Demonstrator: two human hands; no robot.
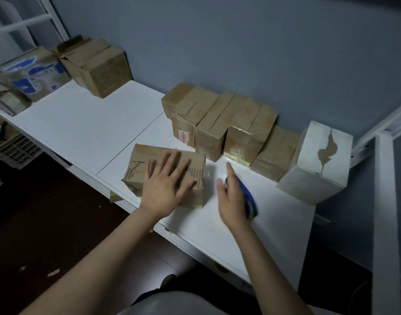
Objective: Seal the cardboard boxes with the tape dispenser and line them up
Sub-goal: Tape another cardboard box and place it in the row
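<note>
A brown cardboard box [138,169] lies near the front edge of the white table [88,130]. My left hand [165,185] rests flat on its top, fingers spread. Just right of the box, my right hand [231,196] hovers with straight fingers over a blue tape dispenser [249,198] lying on the table; the hand is blurred and hides part of it. A row of several brown boxes [220,123] stands against the wall, ending in a white box [317,160] with a torn patch.
More cardboard boxes [99,64] and a blue-printed white box [33,76] sit at the table's far left. A white metal frame [383,201] stands at the right. A slotted crate [17,151] lies on the dark floor at left.
</note>
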